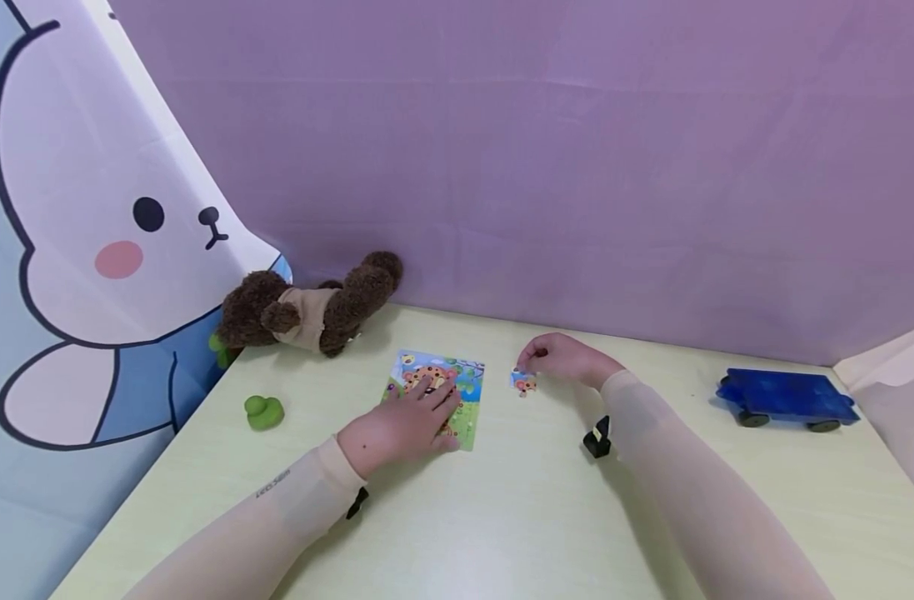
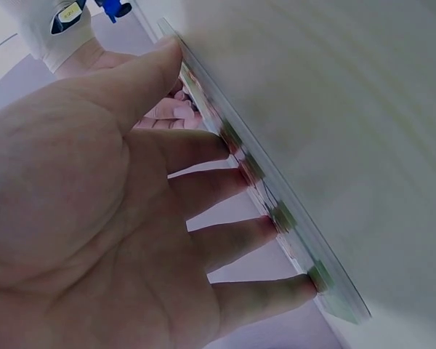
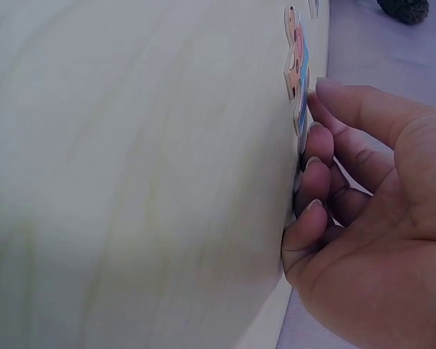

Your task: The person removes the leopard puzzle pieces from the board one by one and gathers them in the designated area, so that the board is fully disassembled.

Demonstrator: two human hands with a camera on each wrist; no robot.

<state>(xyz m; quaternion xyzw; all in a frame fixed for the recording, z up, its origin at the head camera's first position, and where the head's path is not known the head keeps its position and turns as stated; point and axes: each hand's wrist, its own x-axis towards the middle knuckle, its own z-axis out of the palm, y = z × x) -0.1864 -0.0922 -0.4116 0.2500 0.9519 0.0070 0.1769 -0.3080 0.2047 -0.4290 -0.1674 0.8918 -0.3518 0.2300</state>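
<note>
My left hand lies spread over a picture puzzle board showing a spotted cartoon animal on blue and green. In the left wrist view its fingertips press on the face of the thin board, with straight fingers. To the right of the board, my right hand pinches the edge of a small puzzle piece between thumb and forefinger. The piece is blue with part of an orange animal. Its other fingers curl in against the table, as the right wrist view shows. The middle of the board's picture is hidden under my left hand.
A brown plush toy lies on its side at the back left. Nearer stands a green toy duck. On the far right is a blue toy cart with dark wheels. A purple cloth hangs behind the table.
</note>
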